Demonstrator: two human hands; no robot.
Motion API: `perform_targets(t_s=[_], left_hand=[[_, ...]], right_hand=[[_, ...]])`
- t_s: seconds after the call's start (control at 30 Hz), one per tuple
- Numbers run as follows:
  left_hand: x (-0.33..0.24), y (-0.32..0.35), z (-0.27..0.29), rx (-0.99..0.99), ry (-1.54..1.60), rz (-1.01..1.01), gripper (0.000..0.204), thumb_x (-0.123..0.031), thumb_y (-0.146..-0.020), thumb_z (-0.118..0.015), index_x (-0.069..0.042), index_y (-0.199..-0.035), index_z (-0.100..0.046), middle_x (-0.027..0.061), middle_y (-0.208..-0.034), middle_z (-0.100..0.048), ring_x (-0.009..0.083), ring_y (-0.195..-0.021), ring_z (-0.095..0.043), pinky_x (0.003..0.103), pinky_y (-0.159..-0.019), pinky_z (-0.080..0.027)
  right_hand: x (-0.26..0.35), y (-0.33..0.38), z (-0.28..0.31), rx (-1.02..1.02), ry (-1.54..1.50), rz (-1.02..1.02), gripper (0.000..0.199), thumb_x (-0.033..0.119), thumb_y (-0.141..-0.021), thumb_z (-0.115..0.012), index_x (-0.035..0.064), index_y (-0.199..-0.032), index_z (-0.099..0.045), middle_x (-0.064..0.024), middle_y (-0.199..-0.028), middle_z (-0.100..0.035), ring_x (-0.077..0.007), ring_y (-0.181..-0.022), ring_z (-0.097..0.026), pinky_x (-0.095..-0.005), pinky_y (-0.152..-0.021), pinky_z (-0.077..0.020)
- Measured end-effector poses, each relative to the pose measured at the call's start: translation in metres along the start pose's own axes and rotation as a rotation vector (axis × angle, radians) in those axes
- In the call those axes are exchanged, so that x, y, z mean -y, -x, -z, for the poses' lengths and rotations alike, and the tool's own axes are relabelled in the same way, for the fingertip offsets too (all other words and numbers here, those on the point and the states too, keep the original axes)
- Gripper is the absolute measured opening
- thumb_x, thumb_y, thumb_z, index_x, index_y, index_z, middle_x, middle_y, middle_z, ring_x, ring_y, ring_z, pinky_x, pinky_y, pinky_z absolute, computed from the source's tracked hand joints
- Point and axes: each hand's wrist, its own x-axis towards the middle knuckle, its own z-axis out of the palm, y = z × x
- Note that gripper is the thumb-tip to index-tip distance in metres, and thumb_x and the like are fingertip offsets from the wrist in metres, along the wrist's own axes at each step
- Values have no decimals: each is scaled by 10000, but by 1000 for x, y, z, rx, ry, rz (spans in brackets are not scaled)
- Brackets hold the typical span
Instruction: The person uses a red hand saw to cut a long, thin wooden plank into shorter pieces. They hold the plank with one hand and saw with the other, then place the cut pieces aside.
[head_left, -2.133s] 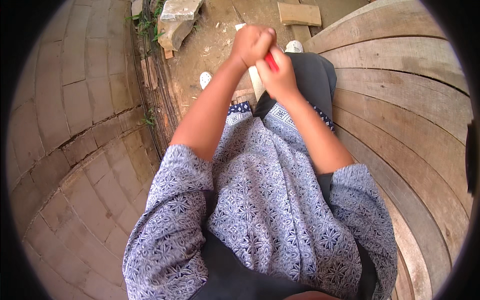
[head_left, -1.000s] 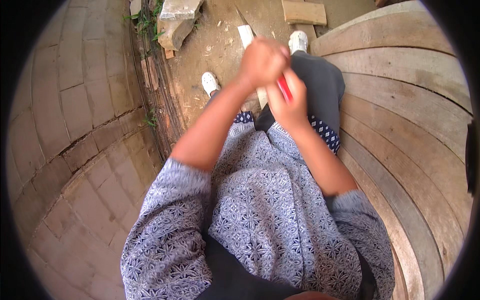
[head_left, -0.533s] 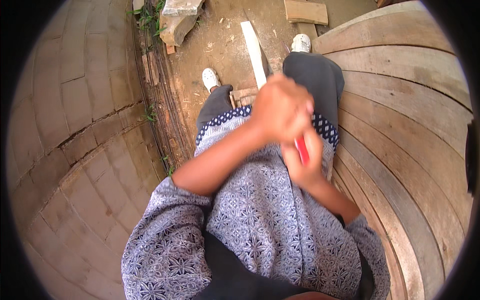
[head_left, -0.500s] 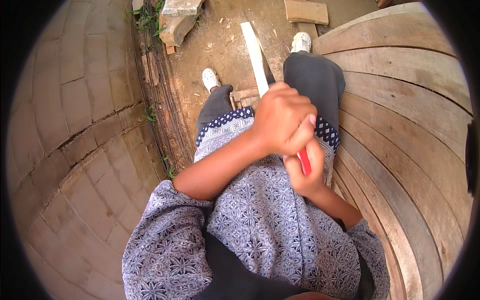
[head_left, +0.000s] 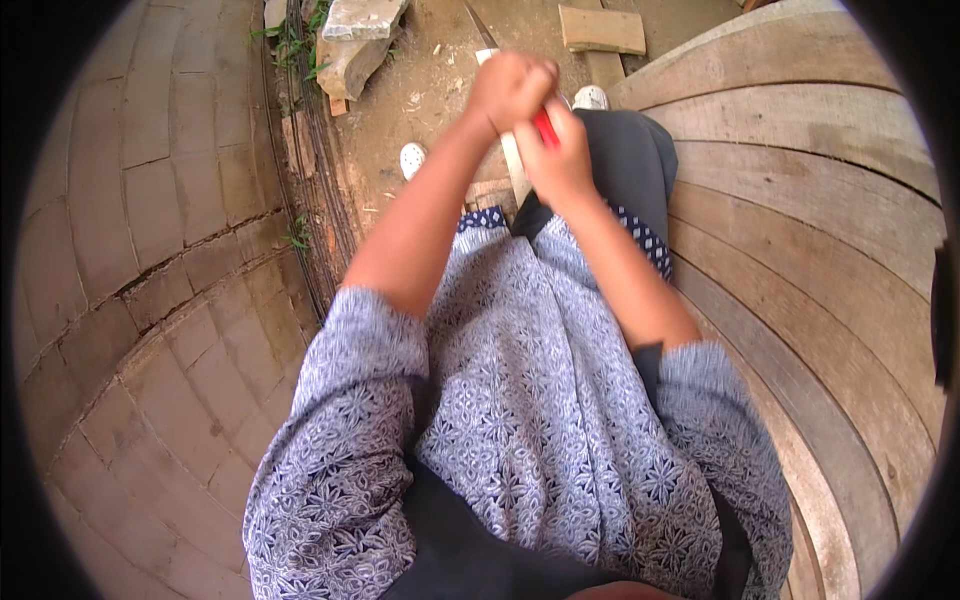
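Wooden curved planks (head_left: 800,250) lie at the right, grey paving bricks (head_left: 130,300) at the left. Farther out, the right hand (head_left: 560,160) closes around a red handle (head_left: 545,128); the left hand (head_left: 510,88) is fisted beside it, above a pale wooden strip (head_left: 513,165) over bare earth (head_left: 420,90).

Left hand: I see my left hand (head_left: 512,88) fisted over the pale wooden strip (head_left: 514,172).
Right hand: my right hand (head_left: 556,160) grips a red tool (head_left: 545,128), touching the left.
Right side: curved wooden planks (head_left: 800,230).
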Motion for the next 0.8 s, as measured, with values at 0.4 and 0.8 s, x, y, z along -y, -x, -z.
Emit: perform_targets(t_s=[0.4, 0.8], left_hand=[[-52, 37, -17, -4, -1, -101, 279, -273, -801, -486, -81, -622, -580, 115, -652, -597, 333, -609, -595, 447, -616, -469], [-75, 47, -13, -13, 75, -86, 345, -314, -821, -436, -93, -608, -596, 130, -626, -595, 347, -626, -602, 483, -636, -475]], right_hand=[[23, 56, 29, 67, -42, 57, 269, 67, -889, -597, -36, -1137, -574, -93, -718, -606, -126, -641, -568, -304, -571, -455], [37, 80, 35, 47, -93, 34, 221, 83, -863, -635, -29, -1047, -583, -126, -767, -626, -187, -703, -626, -328, -642, -487]])
